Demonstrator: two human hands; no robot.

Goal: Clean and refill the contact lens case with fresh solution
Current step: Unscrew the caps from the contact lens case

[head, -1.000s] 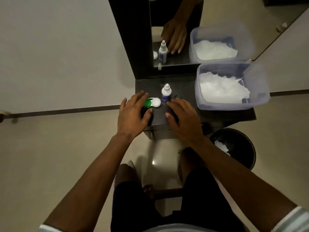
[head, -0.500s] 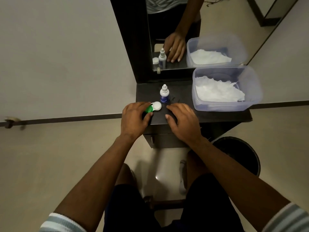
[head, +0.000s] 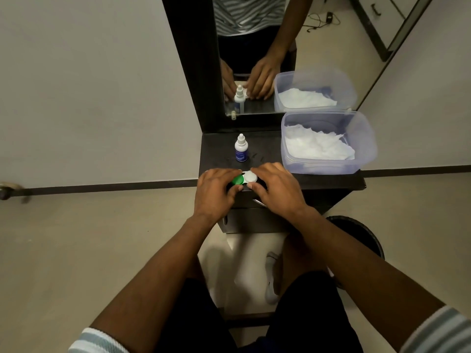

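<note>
My right hand has come onto the white cap, gripping it; my left hand holds the green side of the contact lens case. Unscrewing looks imminent.

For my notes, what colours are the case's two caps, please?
Left cap green, right cap white; head view.

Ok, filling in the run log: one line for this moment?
left hand grips green cap | right hand grips white cap | solution bottle untouched
</note>
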